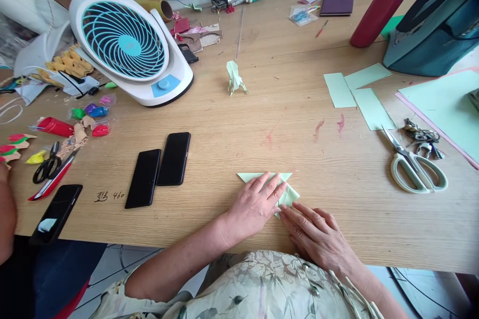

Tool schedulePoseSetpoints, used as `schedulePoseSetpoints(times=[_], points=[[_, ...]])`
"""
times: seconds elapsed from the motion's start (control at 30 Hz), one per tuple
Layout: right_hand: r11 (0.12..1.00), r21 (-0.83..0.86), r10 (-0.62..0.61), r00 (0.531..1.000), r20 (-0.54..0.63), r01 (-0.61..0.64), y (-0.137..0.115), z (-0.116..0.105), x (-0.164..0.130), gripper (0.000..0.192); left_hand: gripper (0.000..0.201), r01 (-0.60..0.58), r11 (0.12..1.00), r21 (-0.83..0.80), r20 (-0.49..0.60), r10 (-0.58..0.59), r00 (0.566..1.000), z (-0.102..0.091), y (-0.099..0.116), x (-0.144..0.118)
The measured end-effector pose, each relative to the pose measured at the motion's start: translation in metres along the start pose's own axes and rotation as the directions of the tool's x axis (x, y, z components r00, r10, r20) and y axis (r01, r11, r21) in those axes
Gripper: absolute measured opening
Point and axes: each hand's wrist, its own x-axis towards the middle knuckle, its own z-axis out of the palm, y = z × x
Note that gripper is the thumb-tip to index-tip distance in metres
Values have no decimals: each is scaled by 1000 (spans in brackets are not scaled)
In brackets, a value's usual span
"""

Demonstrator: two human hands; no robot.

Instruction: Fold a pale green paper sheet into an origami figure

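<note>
Paper [288, 194], pale green and folded, lies near the table's [232, 139] front edge. Left hand [254, 204] presses it, fingers spread flat; right hand [318, 237] touches its corner, fingers straight and close together.

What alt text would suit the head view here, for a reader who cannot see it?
Both hands press flat on a pale green folded paper at the near edge of a wooden table, left hand beside right hand. A finished folded paper figure stands mid-table. A white and teal fan and three black phones lie left, scissors and green paper strips right.
</note>
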Motion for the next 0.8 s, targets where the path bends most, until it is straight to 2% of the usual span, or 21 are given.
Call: schedulePoseSetpoints(times=[0.27, 0.57, 0.8], points=[[999, -13, -49, 999, -12, 49, 1, 0, 1, 32, 66, -35, 999, -42, 22, 36, 999, 7, 2, -3], [999, 16, -47, 997, -57, 48, -1, 1, -4, 32, 66, -13, 995, -103, 2, 13, 1000, 10, 2, -5], [998, 60, -3, 997, -73, 8, 2, -7, -18, 38, 67, -64, 985, -160, 1, 65, 998, 4, -1, -3]])
